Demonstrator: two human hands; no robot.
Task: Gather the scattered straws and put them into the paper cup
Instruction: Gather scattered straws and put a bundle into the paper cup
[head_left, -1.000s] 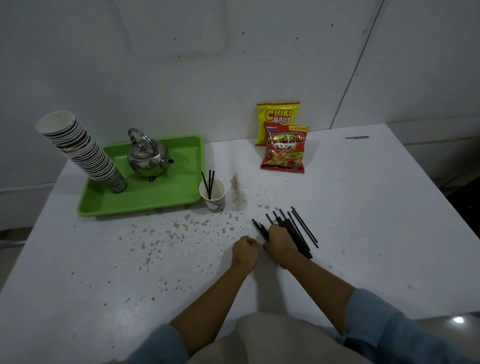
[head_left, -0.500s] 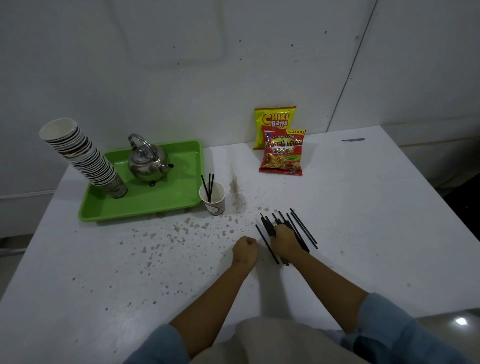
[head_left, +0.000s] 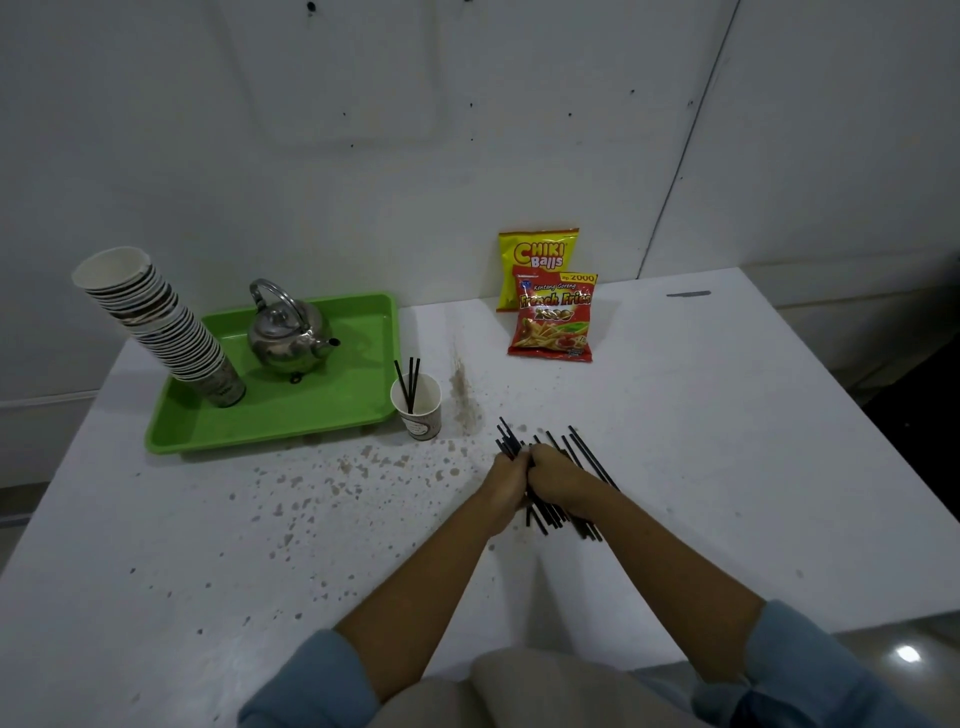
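Several thin black straws (head_left: 584, 457) lie in a loose bunch on the white table, right of centre. My right hand (head_left: 553, 475) is closed over the bunch's middle. My left hand (head_left: 505, 475) presses against it from the left, its fingers curled on a few of the straws (head_left: 506, 436), whose tips stick out past both hands. A white paper cup (head_left: 422, 415) stands upright to the upper left of my hands, beside the tray, with three black straws (head_left: 410, 382) standing in it.
A green tray (head_left: 291, 415) at the left holds a metal kettle (head_left: 288, 335) and a leaning stack of paper cups (head_left: 156, 322). Two snack bags (head_left: 550, 301) rest at the wall. Brown stains (head_left: 462, 400) speckle the table around the cup.
My left hand, a fist apart from the straws before, has slid right against my right hand and onto the bunch. The straws are drawn closer together under both hands.
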